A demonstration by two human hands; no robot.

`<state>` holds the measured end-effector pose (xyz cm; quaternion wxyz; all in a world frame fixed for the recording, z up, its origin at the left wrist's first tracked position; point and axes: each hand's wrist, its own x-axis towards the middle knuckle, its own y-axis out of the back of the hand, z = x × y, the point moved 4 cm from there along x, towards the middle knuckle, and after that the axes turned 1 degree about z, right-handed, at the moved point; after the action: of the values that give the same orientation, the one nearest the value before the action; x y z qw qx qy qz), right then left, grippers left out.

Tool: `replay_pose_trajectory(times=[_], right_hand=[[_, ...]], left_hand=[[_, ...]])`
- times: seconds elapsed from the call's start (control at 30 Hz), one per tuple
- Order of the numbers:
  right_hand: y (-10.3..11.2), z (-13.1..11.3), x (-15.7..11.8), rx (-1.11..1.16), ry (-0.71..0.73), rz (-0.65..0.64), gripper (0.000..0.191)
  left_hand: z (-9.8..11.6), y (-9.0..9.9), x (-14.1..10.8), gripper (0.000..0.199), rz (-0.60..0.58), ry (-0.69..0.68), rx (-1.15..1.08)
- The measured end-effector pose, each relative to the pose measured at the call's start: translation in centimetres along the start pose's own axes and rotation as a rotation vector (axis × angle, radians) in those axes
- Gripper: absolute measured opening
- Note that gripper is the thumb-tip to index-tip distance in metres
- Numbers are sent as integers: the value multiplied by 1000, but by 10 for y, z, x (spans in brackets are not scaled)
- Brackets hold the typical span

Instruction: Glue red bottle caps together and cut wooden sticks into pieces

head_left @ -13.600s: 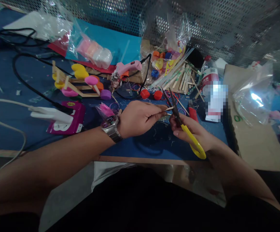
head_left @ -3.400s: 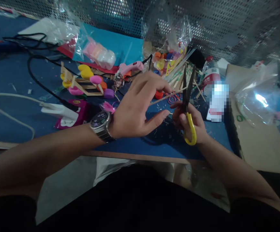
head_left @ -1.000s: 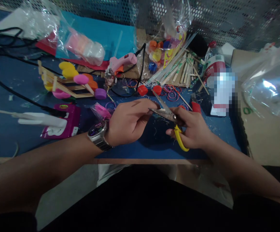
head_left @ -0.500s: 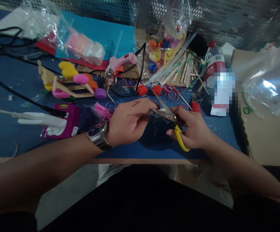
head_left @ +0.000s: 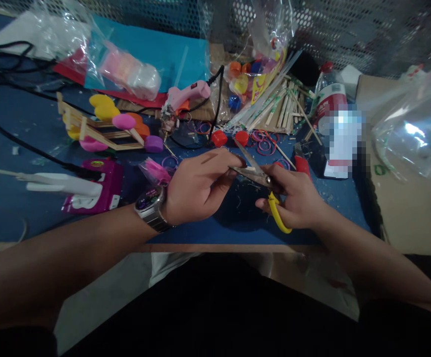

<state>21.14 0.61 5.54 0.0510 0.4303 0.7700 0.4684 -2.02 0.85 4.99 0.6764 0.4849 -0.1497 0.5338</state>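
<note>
Yellow-handled scissors (head_left: pixel 266 179) are gripped in my right hand (head_left: pixel 299 197), their blades parted and pointing left. My left hand (head_left: pixel 202 188), with a watch on its wrist, is closed in a pinch beside the blades. From its fingertips a short pale wooden stick (head_left: pixel 249 169) sticks out between the blades; most of it is hidden by my fingers. Just beyond my hands lie two red bottle caps (head_left: pixel 242 138) and several coloured rubber bands (head_left: pixel 265 143). A pink packet (head_left: pixel 156 171) lies close to my left wrist.
On the left are a stick frame with coloured caps (head_left: pixel 107 131) and a purple power socket (head_left: pixel 113 186) with cables. A pink glue gun (head_left: pixel 189 95) lies behind my left hand. Wooden sticks (head_left: pixel 284 111), a bottle (head_left: pixel 330 99) and cardboard (head_left: pixel 408 208) are towards the right.
Almost nothing differs. Both hands, the scissors and the stick hold nearly the same place, with the blades still parted.
</note>
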Motion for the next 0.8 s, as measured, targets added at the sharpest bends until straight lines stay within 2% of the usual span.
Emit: replay_pose_trajectory(times=[0.57,0.8], right_hand=[[-1,1,-1,-34,-14,6,55],[0,2,-2,-142,-42,-18,62]], left_hand=[[2,1,3,15,18,-14,46],[2,2,2,14,8,-11,72]])
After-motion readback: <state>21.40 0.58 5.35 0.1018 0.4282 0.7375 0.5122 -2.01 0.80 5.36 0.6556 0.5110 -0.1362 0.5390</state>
